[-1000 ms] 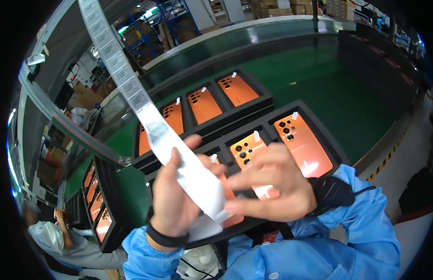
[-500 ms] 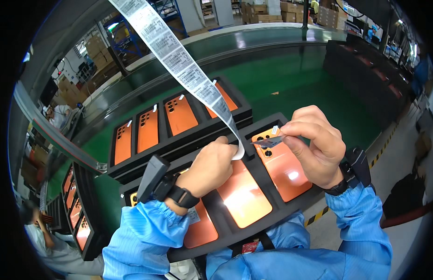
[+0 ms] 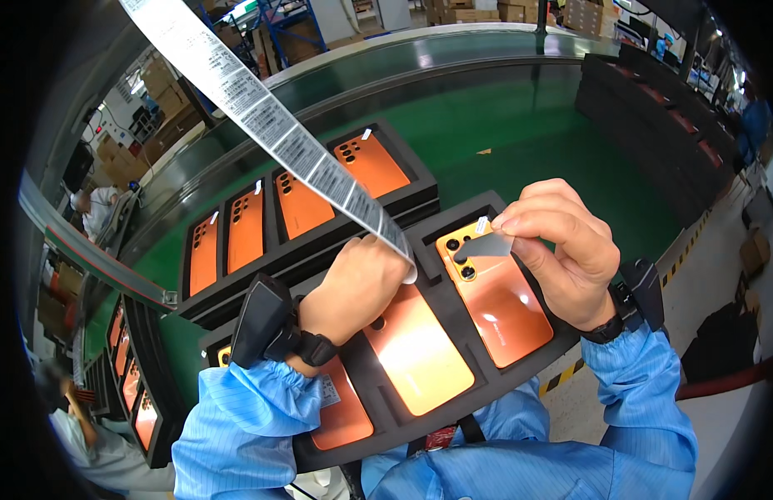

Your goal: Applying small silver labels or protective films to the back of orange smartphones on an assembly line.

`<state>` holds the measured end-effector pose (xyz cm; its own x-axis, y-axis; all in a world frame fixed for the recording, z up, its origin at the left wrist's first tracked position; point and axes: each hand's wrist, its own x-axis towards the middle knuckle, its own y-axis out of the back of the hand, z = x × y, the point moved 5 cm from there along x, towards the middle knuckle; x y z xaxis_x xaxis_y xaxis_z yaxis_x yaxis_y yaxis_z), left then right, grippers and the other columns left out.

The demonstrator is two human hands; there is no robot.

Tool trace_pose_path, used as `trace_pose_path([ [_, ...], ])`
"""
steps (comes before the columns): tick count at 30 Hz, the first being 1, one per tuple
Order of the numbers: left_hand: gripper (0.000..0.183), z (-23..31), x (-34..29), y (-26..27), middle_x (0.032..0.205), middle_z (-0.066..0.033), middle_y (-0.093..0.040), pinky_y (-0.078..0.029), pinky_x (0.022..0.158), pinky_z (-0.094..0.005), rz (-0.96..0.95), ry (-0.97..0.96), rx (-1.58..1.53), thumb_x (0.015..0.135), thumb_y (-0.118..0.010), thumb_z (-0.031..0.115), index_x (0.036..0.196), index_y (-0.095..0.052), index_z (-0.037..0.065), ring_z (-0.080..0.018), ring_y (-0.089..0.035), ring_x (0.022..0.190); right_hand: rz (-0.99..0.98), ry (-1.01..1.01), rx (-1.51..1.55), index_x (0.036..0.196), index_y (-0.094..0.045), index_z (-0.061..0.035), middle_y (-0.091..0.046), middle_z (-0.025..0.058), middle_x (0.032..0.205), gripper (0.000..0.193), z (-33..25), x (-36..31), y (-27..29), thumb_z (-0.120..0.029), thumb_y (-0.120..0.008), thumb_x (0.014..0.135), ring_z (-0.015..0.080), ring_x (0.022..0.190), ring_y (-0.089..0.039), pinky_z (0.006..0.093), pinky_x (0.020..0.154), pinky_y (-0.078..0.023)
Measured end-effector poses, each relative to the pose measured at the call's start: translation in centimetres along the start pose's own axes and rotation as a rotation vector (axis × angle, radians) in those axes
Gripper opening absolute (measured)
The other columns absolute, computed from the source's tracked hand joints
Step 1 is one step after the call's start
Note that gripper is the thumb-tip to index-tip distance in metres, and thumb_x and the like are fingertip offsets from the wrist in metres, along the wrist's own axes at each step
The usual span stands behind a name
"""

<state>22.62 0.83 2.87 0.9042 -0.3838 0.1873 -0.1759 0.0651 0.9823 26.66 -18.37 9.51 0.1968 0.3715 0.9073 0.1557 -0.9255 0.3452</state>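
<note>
The label strip (image 3: 278, 133) is seen to descend from the upper left, its curled lower end held in the closed left hand (image 3: 357, 287), whose fingertips are hidden. One loose label (image 3: 490, 246) is pinched narrowly between the thumb and fingers of the right hand (image 3: 567, 250); it is suspended before the lenses of the rightmost phone (image 3: 499, 312), and contact cannot be told. That phone is seated within the walls of the near tray (image 3: 459, 321), beside a second phone (image 3: 421, 354). The far tray (image 3: 386, 207) is placed just beyond, little space being left between the tray edges. Open room is offered to the right by the green belt (image 3: 528, 125), bounded by a dark stack (image 3: 653, 112). The phones are orange, glossy and round-cornered; the trays are matt black, with rectangular recesses. The strip is thin, pale and smooth, divided into printed blocks.
</note>
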Motion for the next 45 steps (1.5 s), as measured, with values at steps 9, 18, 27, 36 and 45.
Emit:
trace_pose_path([
  [9, 0.005, 0.0, 0.4, -0.1, 0.08, -0.0152, -0.061, -0.051, 0.072, -0.0383, -0.013, -0.129, 0.094, 0.069, -0.061, 0.003, 0.074, -0.063, 0.0, -0.0306, -0.062, 0.079, -0.02, 0.0, 0.035, 0.088, -0.064, -0.0005, -0.067, 0.0099, 0.087, 0.017, -0.5, -0.2, -0.3, 0.001, -0.071, 0.073, 0.0262, 0.078, -0.062, 0.0339, 0.069, -0.049],
  [18, 0.007, -0.2, 1.0, 0.4, 0.083, -0.0145, -0.062, -0.052, 0.074, -0.0386, -0.06, -0.123, 0.115, 0.071, -0.06, 0.001, 0.077, -0.063, 0.001, -0.0302, -0.064, 0.082, -0.023, -0.051, 0.031, 0.089, -0.064, 0.0005, -0.066, 0.0124, 0.09, 0.017, -0.7, -0.5, 0.0, 0.005, -0.069, 0.073, 0.0256, 0.079, -0.063, 0.0334, 0.069, -0.05],
  [27, 0.036, 3.7, -2.8, 2.2, 0.084, -0.0204, -0.058, -0.048, 0.074, -0.0457, -0.255, -0.002, -0.26, 0.057, -0.058, -0.002, 0.093, -0.057, -0.001, -0.0393, -0.058, 0.086, -0.036, -0.394, 0.149, 0.089, -0.064, 0.002, -0.064, 0.0093, 0.082, 0.008, 2.8, -1.7, 0.0, 0.001, -0.064, 0.081, 0.0165, 0.072, -0.06, 0.0267, 0.063, -0.047],
  [36, 0.026, 13.3, -10.0, 4.5, 0.08, -0.0206, -0.057, -0.045, 0.08, -0.0525, -0.225, -0.186, -0.479, 0.064, -0.061, 0.008, 0.088, -0.059, -0.002, -0.0405, -0.058, 0.075, -0.785, -0.608, 0.626, 0.092, -0.065, 0.0009, -0.064, 0.0071, 0.078, 0.012, 1.2, -4.4, -9.6, -0.009, -0.064, 0.085, 0.0136, 0.074, -0.06, 0.0283, 0.066, -0.047],
  [45, 0.024, 14.7, -9.1, 5.5, 0.078, -0.0203, -0.057, -0.045, 0.077, -0.0513, -0.039, -0.224, -0.922, 0.065, -0.061, 0.008, 0.087, -0.058, -0.002, -0.0397, -0.058, 0.074, -0.885, -0.549, 0.539, 0.085, -0.063, -0.001, -0.059, 0.0055, 0.07, 0.015, 0.4, -5.5, -10.9, -0.015, -0.065, 0.085, 0.013, 0.061, -0.056, 0.0274, 0.056, -0.044],
])
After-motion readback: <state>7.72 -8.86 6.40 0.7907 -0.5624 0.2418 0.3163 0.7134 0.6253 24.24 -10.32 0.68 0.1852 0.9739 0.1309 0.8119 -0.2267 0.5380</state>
